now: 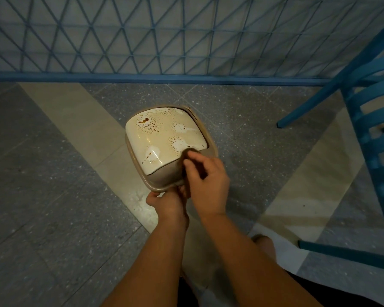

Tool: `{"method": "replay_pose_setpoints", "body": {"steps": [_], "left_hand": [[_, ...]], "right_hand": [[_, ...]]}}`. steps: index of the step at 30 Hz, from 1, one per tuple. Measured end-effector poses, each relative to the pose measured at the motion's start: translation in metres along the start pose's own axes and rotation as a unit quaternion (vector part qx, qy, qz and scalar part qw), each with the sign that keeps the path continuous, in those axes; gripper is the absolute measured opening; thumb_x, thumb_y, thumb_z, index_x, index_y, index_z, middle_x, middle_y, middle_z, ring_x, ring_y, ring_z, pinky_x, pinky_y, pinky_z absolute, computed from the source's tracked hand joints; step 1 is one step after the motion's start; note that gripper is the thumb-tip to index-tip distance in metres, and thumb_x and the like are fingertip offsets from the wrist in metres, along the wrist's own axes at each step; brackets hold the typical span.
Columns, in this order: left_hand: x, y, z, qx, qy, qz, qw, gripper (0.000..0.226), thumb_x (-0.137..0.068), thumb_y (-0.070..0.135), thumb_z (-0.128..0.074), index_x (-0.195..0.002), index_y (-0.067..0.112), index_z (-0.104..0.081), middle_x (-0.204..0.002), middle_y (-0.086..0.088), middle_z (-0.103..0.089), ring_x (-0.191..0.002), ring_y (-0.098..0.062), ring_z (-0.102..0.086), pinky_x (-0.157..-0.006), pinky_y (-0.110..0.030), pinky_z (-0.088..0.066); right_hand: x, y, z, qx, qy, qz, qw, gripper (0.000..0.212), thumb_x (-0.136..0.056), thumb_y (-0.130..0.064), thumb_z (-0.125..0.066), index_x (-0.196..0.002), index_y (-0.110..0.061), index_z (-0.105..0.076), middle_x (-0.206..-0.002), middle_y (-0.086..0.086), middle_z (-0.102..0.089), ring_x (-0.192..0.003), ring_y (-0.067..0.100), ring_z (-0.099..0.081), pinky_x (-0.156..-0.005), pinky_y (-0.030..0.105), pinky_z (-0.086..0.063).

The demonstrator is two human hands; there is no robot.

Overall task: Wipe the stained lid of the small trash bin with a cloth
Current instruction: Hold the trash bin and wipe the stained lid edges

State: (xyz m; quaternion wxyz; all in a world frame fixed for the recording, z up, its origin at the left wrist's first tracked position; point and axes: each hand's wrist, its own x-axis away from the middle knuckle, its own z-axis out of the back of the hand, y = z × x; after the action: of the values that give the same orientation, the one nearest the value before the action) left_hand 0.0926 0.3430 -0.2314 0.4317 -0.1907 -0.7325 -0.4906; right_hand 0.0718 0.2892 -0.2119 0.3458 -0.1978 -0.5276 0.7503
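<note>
open floor [42, 173] left of bin [164, 178], blue chair [368, 120] crowding right, lattice fence [164, 41] close behind

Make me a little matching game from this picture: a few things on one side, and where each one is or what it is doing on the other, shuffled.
Things:
1. lid
2. left hand
3. right hand
4. blue chair

Descriptions:
A. stands on the floor at the right edge of the picture
B. grips the near rim of the trash bin
C. speckled with brown stains
D. fingers bunched at the lid's near right corner, seemingly on a dark cloth

Pairs: 1-C, 2-B, 3-D, 4-A
</note>
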Motion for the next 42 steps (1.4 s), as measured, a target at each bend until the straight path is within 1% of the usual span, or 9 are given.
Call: {"method": "replay_pose_setpoints", "body": {"steps": [4,10,13,20,24,27,31,37,42], "left_hand": [[-0.003,-0.002,0.006,-0.020,-0.015,-0.006,1.000,0.055,-0.085,-0.010,-0.051,-0.131,0.012,-0.029,-0.104,-0.011,-0.056,-0.077,-0.017,-0.059,-0.070,-0.031,-0.053],[-0.004,-0.001,0.006,-0.012,0.002,0.005,1.000,0.047,-0.089,-0.005,-0.051,-0.124,0.018,-0.030,-0.096,-0.012,-0.059,-0.084,-0.020,-0.065,-0.092,-0.037,-0.053],[-0.005,-0.003,0.006,-0.005,-0.002,0.005,1.000,0.044,-0.092,-0.003,-0.050,-0.125,0.018,-0.030,-0.098,-0.011,-0.060,-0.088,-0.020,-0.067,-0.096,-0.038,-0.051],[-0.003,-0.002,0.007,-0.002,-0.016,-0.014,1.000,0.048,-0.088,-0.008,-0.052,-0.123,0.016,-0.030,-0.101,-0.013,-0.055,-0.083,-0.020,-0.061,-0.075,-0.031,-0.055],[-0.007,-0.001,0.007,-0.010,-0.009,-0.015,1.000,0.046,-0.088,-0.009,-0.050,-0.124,0.012,-0.032,-0.106,-0.021,-0.058,-0.082,-0.021,-0.062,-0.078,-0.032,-0.055],[-0.013,0.000,0.006,-0.020,-0.002,-0.004,1.000,0.039,-0.091,-0.004,-0.051,-0.118,0.016,-0.032,-0.118,-0.023,-0.058,-0.091,-0.022,-0.064,-0.086,-0.034,-0.054],[-0.021,0.007,0.016,-0.055,-0.003,-0.020,0.998,0.045,-0.090,-0.003,-0.051,-0.126,0.017,-0.033,-0.121,-0.023,-0.058,-0.101,-0.026,-0.063,-0.080,-0.029,-0.052],[-0.029,0.024,0.024,0.036,0.047,-0.048,0.997,0.059,-0.092,0.009,-0.059,-0.143,0.023,-0.031,-0.117,-0.013,-0.060,-0.095,-0.018,-0.064,-0.088,-0.030,-0.049],[-0.005,-0.012,0.003,-0.006,-0.009,-0.003,1.000,0.039,-0.093,0.002,-0.052,-0.130,0.013,-0.044,-0.099,-0.011,-0.061,-0.085,-0.022,-0.061,-0.076,-0.030,-0.054]], "right_hand": [[0.007,0.002,-0.004,0.075,-0.022,0.116,0.990,0.020,-0.085,-0.031,-0.065,-0.104,-0.032,-0.071,-0.101,-0.011,-0.062,-0.090,0.000,-0.057,-0.077,0.014,-0.049],[-0.041,0.039,0.018,0.074,0.066,-0.104,0.990,0.018,-0.090,-0.029,-0.058,-0.104,-0.033,-0.069,-0.107,-0.004,-0.066,-0.096,0.012,-0.062,-0.083,0.028,-0.051],[-0.035,0.048,0.022,0.154,0.050,-0.107,0.981,0.019,-0.092,-0.028,-0.056,-0.108,-0.030,-0.066,-0.113,-0.004,-0.063,-0.097,0.013,-0.061,-0.078,0.027,-0.047],[0.017,0.045,0.003,0.245,-0.112,0.115,0.956,0.021,-0.089,-0.030,-0.053,-0.102,-0.028,-0.070,-0.099,0.000,-0.066,-0.078,0.022,-0.064,-0.063,0.031,-0.053],[-0.005,0.051,0.018,0.321,-0.110,0.195,0.921,0.026,-0.085,-0.034,-0.047,-0.095,-0.030,-0.071,-0.090,0.001,-0.067,-0.068,0.026,-0.064,-0.053,0.034,-0.054],[-0.026,0.055,0.041,0.335,-0.053,0.111,0.934,0.019,-0.091,-0.025,-0.056,-0.101,-0.029,-0.071,-0.092,0.004,-0.065,-0.071,0.025,-0.063,-0.057,0.029,-0.050],[-0.051,0.052,0.055,0.273,0.002,-0.035,0.961,0.022,-0.095,-0.029,-0.052,-0.111,-0.028,-0.066,-0.113,0.002,-0.062,-0.093,0.019,-0.061,-0.078,0.030,-0.048],[-0.039,0.054,0.048,0.156,0.024,-0.079,0.984,0.019,-0.090,-0.035,-0.057,-0.107,-0.033,-0.067,-0.110,-0.004,-0.064,-0.096,0.012,-0.060,-0.083,0.031,-0.050],[-0.002,0.053,0.032,0.134,-0.024,-0.082,0.987,0.019,-0.086,-0.036,-0.064,-0.104,-0.034,-0.068,-0.103,-0.007,-0.064,-0.090,0.008,-0.060,-0.082,0.030,-0.051]]}}
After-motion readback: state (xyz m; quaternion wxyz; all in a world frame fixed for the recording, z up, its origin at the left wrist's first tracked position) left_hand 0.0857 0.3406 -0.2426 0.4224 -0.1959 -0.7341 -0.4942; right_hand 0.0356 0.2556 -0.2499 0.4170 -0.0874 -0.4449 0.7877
